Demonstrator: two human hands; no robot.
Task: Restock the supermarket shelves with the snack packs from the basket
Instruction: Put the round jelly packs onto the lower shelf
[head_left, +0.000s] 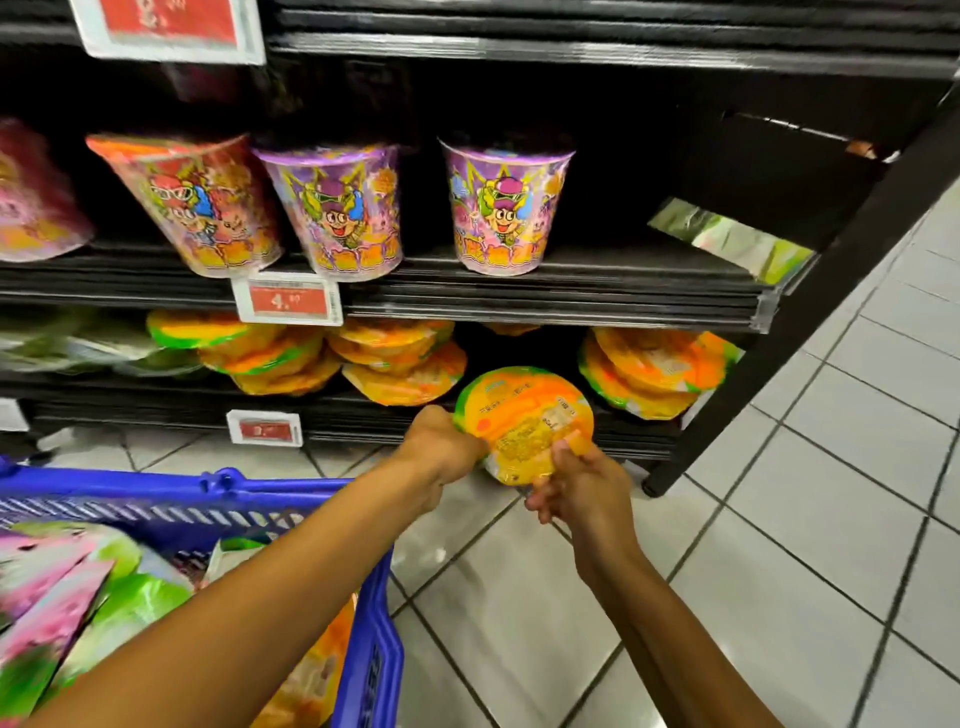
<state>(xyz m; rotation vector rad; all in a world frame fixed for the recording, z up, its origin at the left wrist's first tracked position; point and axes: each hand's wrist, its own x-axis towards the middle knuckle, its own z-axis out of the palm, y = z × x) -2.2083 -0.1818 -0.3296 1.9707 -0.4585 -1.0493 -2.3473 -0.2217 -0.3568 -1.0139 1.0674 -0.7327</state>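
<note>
- The round snack pack (522, 410) is a flat disc-shaped tub, just below the centre of the frame.
- Its lid is orange and yellow with a green band along the upper left rim. It carries a patch of yellowish food imagery and small print too blurred to read.
- The pack is tilted, with its lid facing up and toward the camera. It is held in the air just in front of the edge of the lower shelf (156, 410), before a gap between the stacks.
- The left hand (441, 449) grips the pack's left rim with its fingers curled around the edge. Only the back of the hand shows.
- The right hand (582, 486) pinches the lower right rim, with the thumb on the lid and the fingers underneath.
- Matching orange packs lie in leaning stacks on the lower shelf, left of the gap (405, 364) and right of it (649, 374).
- On the middle shelf above stand purple cartoon-printed cups (504, 208), with a red price tag (288, 300) on the shelf edge.
- The blue basket (374, 649) fills the lower left of the frame and holds pink and green packs (78, 587).
- A pale tiled floor (779, 519) covers the lower right of the frame.
</note>
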